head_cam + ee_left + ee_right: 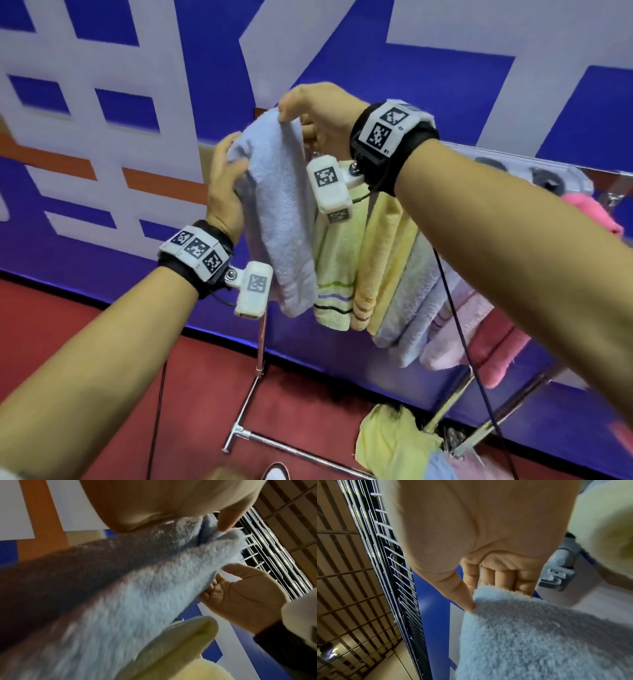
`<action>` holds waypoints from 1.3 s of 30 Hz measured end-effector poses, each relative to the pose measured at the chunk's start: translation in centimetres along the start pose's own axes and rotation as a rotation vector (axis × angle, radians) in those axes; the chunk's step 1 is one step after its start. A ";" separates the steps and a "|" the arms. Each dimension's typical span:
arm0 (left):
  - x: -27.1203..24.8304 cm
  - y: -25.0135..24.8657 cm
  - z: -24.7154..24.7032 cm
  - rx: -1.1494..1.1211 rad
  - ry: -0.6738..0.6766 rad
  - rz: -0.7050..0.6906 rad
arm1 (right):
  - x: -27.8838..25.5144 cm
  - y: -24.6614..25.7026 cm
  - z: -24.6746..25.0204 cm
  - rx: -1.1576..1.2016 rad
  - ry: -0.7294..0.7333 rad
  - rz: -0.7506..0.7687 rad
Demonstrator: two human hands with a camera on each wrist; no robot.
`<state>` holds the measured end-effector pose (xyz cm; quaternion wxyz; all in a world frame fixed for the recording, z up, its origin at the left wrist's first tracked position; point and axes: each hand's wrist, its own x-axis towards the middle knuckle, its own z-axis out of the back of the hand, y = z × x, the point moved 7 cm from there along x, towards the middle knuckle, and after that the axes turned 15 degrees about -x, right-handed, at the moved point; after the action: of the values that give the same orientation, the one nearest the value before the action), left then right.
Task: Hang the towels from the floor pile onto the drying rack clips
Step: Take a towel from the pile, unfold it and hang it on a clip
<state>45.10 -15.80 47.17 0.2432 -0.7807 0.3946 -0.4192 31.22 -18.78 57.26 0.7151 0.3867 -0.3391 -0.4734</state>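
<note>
You are well into the job. A row of towels [373, 270], yellow, pale blue and pink, already hangs from the rack [534, 161] at centre right of the head view. Your right hand [318, 116] pinches the top edge of a blue towel [277, 219] at upper centre, thumb against curled fingers, and your left hand [224, 185] grips its side just below. That towel looks not yet clipped; a grey clip [556, 574] shows just beside your right fingers in the right wrist view. At the bottom right, a small pile [397, 442] with a yellow towel on top lies on the floor, so several towels are left.
</note>
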 end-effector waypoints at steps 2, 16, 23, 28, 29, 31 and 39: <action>0.1 0.8 0.0 0.011 0.037 -0.061 | 0.8 0.2 0.6 -0.009 -0.009 0.016; 2.4 4.5 -3.7 0.199 -0.100 -0.197 | 2.4 -0.8 4.7 -0.610 -0.075 0.109; 2.9 5.0 -5.6 0.202 -0.028 -0.169 | 1.6 -3.1 5.7 -0.981 -0.082 0.131; 2.7 4.7 -5.4 0.241 -0.017 -0.167 | 0.5 -3.7 4.3 -1.105 -0.132 0.219; 2.8 4.4 -5.4 0.237 -0.024 -0.178 | 0.4 -3.8 3.7 -1.142 -0.126 0.239; 2.7 4.1 -5.8 0.236 -0.030 -0.192 | 0.1 -3.6 2.9 -1.198 -0.142 0.265; 1.5 4.1 -7.1 0.200 0.026 -0.233 | -0.1 -4.0 2.0 -1.363 -0.028 0.201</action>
<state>37.93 -19.70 48.71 0.2643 -0.7876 0.2608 -0.4918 27.83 -20.18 54.72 0.8348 -0.1885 -0.0090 -0.5173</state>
